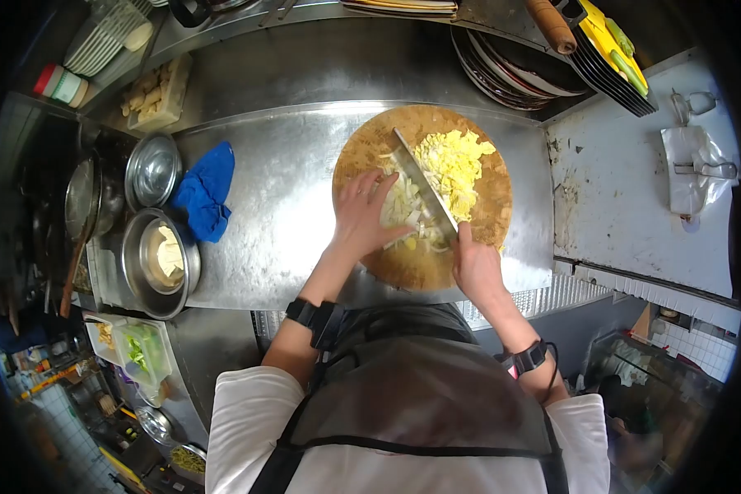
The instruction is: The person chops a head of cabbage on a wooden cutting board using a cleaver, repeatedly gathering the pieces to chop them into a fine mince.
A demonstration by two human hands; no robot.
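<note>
On the round wooden chopping board [490, 210] lie two heaps of cut vegetable that looks like napa cabbage. Yellow leafy shreds [457, 165] sit on the right, and paler white pieces [402, 206] on the left. A kitchen knife [424, 181] slants between the heaps, its blade pointing away from me. My right hand [476, 265] is closed around its handle. Beside the white pieces, my left hand [362, 212] curves with thumb and fingers apart, fingertips touching the heap's edge. Whether any pieces lie under its palm is hidden.
Left of the board are a blue cloth [206, 189], a metal bowl [153, 169] and a larger bowl [191, 272] with pale slabs inside. Plates [510, 70] stack on the back shelf. A white worktop [617, 198] holds a plastic bag [692, 169].
</note>
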